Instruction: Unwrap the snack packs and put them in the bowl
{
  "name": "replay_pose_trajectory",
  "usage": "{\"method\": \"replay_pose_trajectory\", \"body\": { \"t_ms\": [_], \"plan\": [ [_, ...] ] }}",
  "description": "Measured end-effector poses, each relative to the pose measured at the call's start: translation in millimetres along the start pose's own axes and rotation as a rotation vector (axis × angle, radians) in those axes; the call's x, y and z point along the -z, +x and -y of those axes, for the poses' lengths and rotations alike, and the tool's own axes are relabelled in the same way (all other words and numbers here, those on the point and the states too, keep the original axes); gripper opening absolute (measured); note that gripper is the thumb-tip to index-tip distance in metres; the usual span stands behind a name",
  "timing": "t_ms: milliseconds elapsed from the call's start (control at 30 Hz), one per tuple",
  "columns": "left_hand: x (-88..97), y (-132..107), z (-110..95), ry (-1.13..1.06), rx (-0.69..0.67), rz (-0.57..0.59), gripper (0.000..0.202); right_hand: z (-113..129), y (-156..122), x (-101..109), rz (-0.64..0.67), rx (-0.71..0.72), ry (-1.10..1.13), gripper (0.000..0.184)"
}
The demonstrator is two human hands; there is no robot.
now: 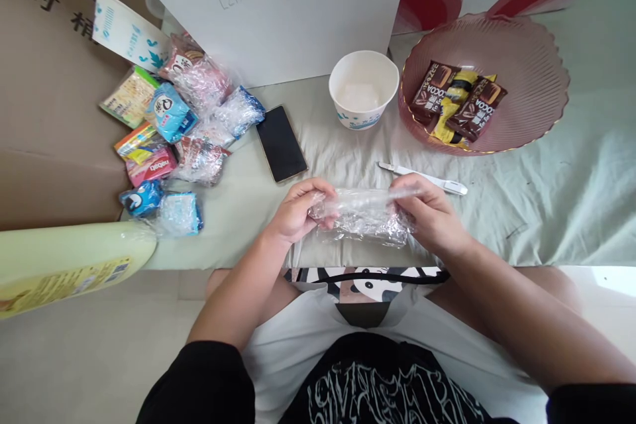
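A crinkled clear plastic bag (365, 215) is stretched between my two hands, just above the cloth near its front edge. My left hand (303, 211) pinches the bag's left end between thumb and fingers. At the other end, my right hand (430, 212) is closed on the plastic. Whether anything lies inside the bag I cannot tell. Just beyond my right hand lies a white utility knife (424, 177). A white paper bowl (364, 89) with blue print stands upright behind the bag, and a dark phone (281, 144) rests to its left.
A pink ribbed bowl (539, 89) at the right holds several brown and yellow snack packets (467, 103). Wrapped snacks (166, 112) are heaped at the left beside a tilted paper cup (130, 30). White box (298, 20) and cardboard (54, 146) stand behind; a yellow-green container (74, 265) lies front left.
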State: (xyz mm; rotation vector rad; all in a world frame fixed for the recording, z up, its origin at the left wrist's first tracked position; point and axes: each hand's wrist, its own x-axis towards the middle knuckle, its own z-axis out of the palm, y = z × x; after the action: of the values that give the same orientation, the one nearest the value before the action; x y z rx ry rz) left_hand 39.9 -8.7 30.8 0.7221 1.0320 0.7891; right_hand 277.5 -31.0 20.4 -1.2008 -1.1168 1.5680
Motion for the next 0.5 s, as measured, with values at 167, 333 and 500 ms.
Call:
{"method": "replay_pose_trajectory", "body": {
  "t_ms": [167, 333, 500],
  "plan": [
    [3.3, 4, 2, 0.010, -0.162, 0.070, 0.040, -1, 1, 5, -0.007, -0.007, -0.083, 0.036],
    [10.0, 6, 12, 0.295, -0.324, 0.024, 0.030, 2, 1, 3, 0.028, 0.035, -0.269, 0.030],
    [7.5, 2, 15, 0.336, -0.275, 0.020, 0.031, -3, 2, -1, 0.076, -0.018, -0.201, 0.055]
  ]
}}
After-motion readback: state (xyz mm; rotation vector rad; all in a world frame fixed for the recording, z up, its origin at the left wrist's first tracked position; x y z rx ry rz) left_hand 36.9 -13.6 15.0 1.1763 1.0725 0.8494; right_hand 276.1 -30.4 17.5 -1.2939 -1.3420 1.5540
